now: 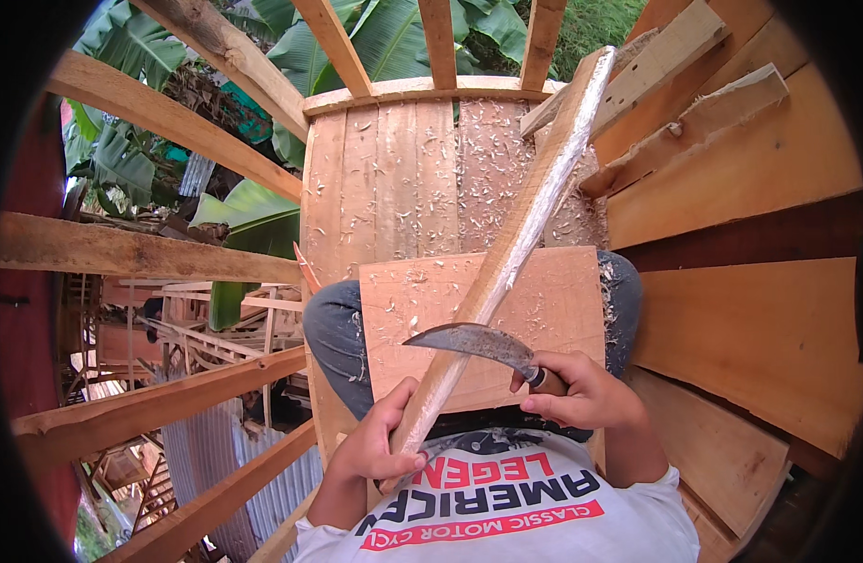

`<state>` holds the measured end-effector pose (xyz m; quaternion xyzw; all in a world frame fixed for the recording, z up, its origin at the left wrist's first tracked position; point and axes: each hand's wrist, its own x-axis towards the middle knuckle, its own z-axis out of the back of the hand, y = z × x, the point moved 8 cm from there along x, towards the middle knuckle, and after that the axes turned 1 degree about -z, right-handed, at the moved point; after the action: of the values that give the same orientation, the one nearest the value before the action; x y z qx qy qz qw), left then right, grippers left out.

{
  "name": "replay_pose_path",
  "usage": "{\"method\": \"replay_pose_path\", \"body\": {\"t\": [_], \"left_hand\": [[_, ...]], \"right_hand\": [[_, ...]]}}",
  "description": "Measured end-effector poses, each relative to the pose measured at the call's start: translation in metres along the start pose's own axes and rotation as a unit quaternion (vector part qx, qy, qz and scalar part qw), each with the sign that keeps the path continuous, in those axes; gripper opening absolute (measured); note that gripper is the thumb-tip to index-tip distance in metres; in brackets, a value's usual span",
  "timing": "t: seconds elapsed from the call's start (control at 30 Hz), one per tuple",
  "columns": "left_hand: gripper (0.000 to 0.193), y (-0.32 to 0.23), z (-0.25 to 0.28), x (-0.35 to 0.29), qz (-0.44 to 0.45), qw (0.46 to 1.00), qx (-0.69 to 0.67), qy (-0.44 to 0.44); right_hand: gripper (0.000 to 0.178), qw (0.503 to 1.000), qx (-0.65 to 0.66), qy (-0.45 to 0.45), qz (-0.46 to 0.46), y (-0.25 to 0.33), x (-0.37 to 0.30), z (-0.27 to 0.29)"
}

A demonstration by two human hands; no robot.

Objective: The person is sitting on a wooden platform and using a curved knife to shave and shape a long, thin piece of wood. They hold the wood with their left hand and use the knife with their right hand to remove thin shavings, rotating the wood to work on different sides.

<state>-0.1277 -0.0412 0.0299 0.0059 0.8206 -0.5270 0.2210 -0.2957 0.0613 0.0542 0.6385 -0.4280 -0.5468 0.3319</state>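
Note:
A long wooden strip point(511, 244) slants from near my body up to the far right, its right side pale and freshly cut. My left hand point(386, 441) is closed round its near end. In my right hand point(577, 392) is the wooden handle of a curved knife point(478, 342) with a dark, stained blade. The blade lies across the strip, its tip pointing left. Beneath them, a square board point(403, 300) rests on my lap, dotted with shavings.
Shavings litter the plank floor point(384, 188) ahead. Wooden rails point(159, 249) stand along the left and far side, with banana leaves point(384, 47) beyond. On the right are wide boards point(741, 338) and rough offcuts point(694, 127). Corrugated metal sheets point(206, 469) show below left.

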Motion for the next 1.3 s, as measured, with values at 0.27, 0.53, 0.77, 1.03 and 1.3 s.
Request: {"method": "replay_pose_path", "body": {"t": [0.27, 0.53, 0.77, 1.03, 1.3], "left_hand": [[0.076, -0.001, -0.002, -0.001, 0.017, 0.999, 0.036, 0.000], [0.076, -0.013, -0.013, 0.010, 0.031, 0.999, 0.006, 0.007], [0.080, -0.011, -0.016, 0.016, 0.023, 0.995, 0.094, 0.018], [0.074, -0.015, -0.021, 0.015, 0.031, 0.988, 0.146, 0.042], [0.079, -0.016, -0.022, 0.019, 0.037, 0.987, 0.154, 0.019]], "right_hand": [[0.012, 0.984, 0.115, -0.127, 0.049, -0.003, -0.011, 0.036], [0.014, 0.902, -0.004, -0.397, 0.172, -0.013, -0.025, 0.063], [0.013, 0.984, 0.154, -0.071, 0.056, -0.014, -0.024, 0.037], [0.015, 0.977, 0.192, -0.071, 0.065, -0.018, -0.029, 0.044], [0.012, 0.977, 0.177, -0.094, 0.070, -0.021, -0.032, 0.062]]}}
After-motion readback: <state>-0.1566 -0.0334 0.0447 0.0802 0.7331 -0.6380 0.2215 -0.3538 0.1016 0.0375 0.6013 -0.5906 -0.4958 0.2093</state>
